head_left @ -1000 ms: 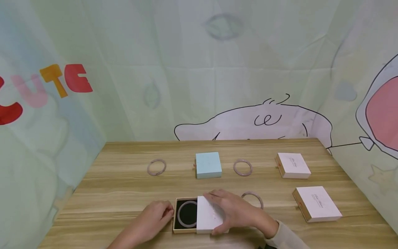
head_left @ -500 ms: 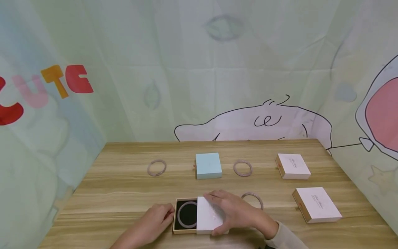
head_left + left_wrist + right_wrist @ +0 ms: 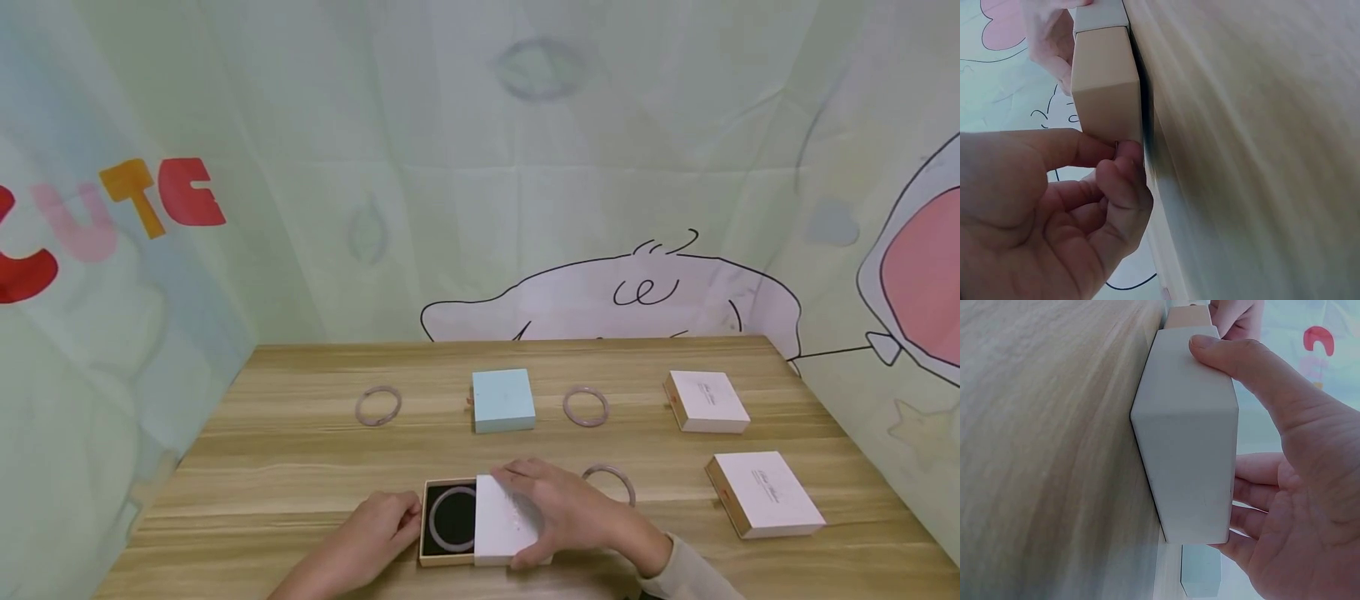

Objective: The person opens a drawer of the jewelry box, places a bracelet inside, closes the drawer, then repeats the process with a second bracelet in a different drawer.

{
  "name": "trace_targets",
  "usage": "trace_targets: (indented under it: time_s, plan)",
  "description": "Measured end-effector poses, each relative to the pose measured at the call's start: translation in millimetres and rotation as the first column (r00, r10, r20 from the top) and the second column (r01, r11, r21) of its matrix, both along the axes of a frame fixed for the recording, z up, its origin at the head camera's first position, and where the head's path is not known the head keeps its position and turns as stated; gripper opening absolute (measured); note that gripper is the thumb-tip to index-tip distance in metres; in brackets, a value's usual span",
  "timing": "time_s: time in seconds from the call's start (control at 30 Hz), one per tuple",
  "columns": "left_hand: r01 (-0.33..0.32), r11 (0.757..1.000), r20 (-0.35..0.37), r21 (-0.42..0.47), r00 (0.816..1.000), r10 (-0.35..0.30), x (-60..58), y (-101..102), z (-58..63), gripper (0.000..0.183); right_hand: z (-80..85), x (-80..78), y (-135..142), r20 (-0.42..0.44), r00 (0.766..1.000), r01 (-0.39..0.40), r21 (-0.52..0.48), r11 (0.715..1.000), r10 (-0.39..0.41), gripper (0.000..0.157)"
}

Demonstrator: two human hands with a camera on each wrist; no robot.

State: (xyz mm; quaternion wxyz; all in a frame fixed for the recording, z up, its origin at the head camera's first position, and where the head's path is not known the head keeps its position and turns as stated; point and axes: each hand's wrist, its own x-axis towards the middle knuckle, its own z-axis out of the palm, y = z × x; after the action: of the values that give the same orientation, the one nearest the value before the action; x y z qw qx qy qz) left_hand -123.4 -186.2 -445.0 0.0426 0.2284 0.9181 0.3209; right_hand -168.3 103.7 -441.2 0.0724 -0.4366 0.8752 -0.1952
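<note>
Drawer (image 3: 1107, 103): your left hand (image 3: 378, 529) pinches at its end
Sleeve (image 3: 498, 523): your right hand (image 3: 567, 510) grips it, spread wide
Bangle (image 3: 433, 518): between your hands, head view only

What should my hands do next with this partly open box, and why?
Probably ease the drawer a little further out with the left hand while the right hand steadies the white sleeve. The left hand pinches at the drawer's outer end, the right grips the sleeve, and the sleeve covers part of the bangle inside.
</note>
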Motion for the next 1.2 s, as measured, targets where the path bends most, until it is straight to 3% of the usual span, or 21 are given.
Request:
trace_targets:
  time_s: [1.2]
  plan:
    - [0.005,1.0,-0.022,0.028,1.0,-0.004,-4.4,8.5,0.4,0.027,-2.0,-1.3,0.6,-0.039,0.999,-0.005,-0.005,1.0,0.005,0.101]
